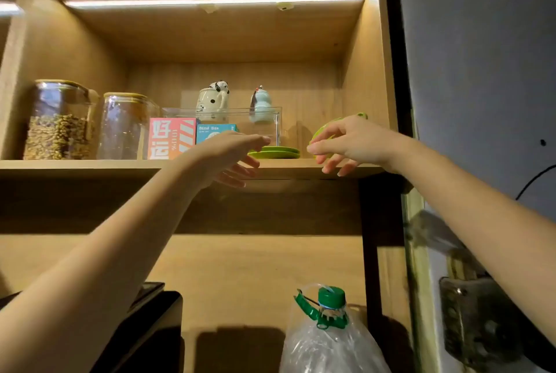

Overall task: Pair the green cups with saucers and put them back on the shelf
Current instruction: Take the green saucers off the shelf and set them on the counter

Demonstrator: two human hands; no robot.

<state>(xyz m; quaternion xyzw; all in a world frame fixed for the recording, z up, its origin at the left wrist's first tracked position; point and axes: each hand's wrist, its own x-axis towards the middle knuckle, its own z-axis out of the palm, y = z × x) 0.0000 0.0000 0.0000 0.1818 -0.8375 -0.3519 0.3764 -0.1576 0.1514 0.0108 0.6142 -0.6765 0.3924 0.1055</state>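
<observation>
Jars (61,122) and boxes (171,137) stand left of stacked green saucers (278,152).

L hand (228,158) open, reaching twd stacked green saucers (275,152) on shelf (90,165); R hand (346,143) in front of green cup (323,131), grip unclear.

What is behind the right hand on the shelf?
A green cup shows behind the right hand, beside stacked green saucers. The hand covers most of it, so whether anything sits under it is hidden.

Wooden shelf (90,165), two glass jars (60,121) at left, pink box (168,139), blue box (215,131), clear bin (264,119), stacked green saucers (278,152)
</observation>
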